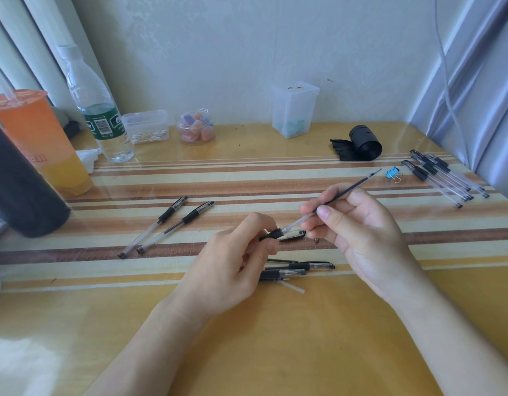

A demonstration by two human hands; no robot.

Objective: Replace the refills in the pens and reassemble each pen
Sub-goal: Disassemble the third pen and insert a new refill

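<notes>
Seemingly midway: left hand [232, 261] grips a barrel [278, 232], right hand [361, 232] pinches its half-seated refill [349, 188], more pens [444, 175] waiting upper right.

A home desk corner — curtains [24, 47], a drink cup [38, 138], water bottle [95, 110], patterned wallpaper.

We see a bare left hand [227, 261] and a bare right hand [361, 238] on bare forearms [150, 347] filling the lower frame; the right thumbnail is short and plain.

Brown-and-cream striped yellow table [190, 178], blue binder clip [393, 173], orange drink cup [33, 130].
</notes>
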